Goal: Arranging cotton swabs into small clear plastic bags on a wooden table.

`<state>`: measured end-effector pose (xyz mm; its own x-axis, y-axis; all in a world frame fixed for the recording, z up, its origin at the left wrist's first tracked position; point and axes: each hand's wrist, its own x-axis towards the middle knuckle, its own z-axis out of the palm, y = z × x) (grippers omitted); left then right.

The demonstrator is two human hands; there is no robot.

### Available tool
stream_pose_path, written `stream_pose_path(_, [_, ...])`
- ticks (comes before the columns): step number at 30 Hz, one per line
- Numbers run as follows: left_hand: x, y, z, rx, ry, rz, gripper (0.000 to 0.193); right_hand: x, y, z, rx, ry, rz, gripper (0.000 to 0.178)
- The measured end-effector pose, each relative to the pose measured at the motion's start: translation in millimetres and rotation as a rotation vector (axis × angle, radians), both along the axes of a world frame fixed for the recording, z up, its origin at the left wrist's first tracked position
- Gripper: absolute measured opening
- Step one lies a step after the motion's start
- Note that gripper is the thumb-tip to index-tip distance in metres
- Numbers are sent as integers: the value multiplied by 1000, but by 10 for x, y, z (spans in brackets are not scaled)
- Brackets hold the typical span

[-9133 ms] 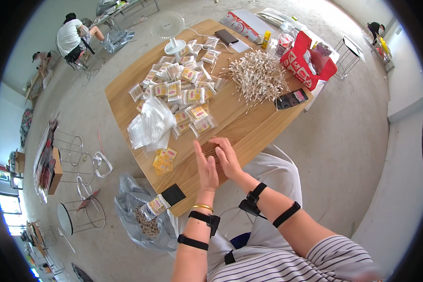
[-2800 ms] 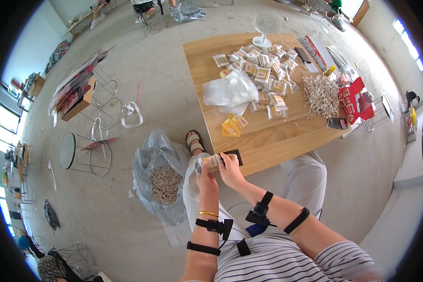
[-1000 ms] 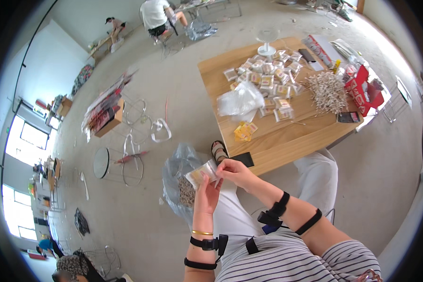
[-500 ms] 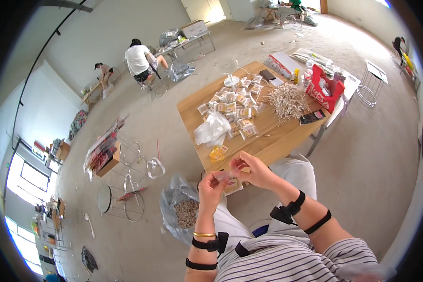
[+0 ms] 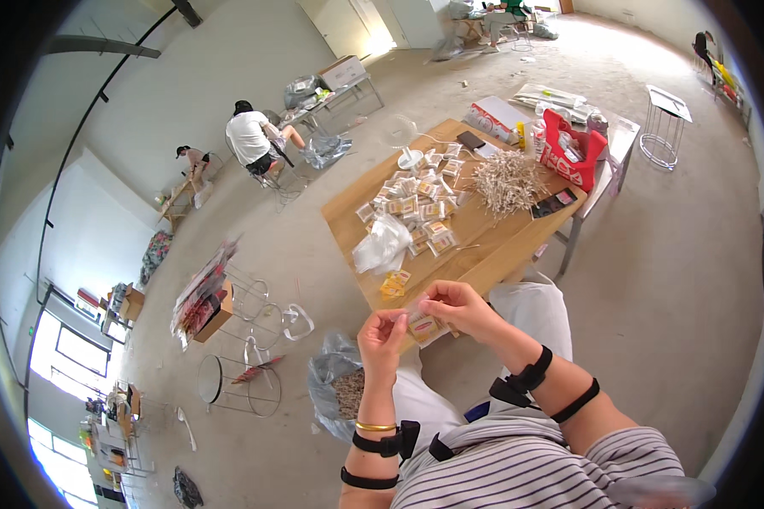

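Note:
Just off the near edge of the wooden table, both my hands hold a small clear plastic bag by its upper edge. A yellow-and-white printed card shows through the bag. My left hand pinches one top corner between thumb and fingers. Close beside it, my right hand grips the other side of the edge. On the table nearest my hands lie a few yellow cards and a stack of empty clear bags. Filled packets are heaped behind them, with a pile of loose cotton swabs to their right.
A small white fan, a phone and a red bag stand farther back on the tabletop. By my left leg sits a grey plastic sack of swabs. Stools and a loaded carton are leftward. Other people work farther off.
The view has turned slightly. My right hand has come down a little along the bag's edge, and more of the card inside now shows. Both hands keep hold.

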<state>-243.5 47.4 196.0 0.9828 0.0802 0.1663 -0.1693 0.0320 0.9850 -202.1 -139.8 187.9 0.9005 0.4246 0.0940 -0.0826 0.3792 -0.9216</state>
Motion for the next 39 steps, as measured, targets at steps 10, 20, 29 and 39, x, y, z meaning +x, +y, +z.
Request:
stream_pose_path(10, [21,68,-79,-16,-18,20,8,50,47,-120,-38,-58,-76,14])
stream_pose_path(20, [65,122,-248,123,-28,77,8,47,229,-229,-282,-254,-165,15])
stream_pose_path(29, [259,227,-712,162,108,226,17,272,382,-718,-383,-100,-286,18])
stream_pose_path(39, [867,-4,-1388,114,236,253,35,784,461,-1487,-258,185,-334,20])
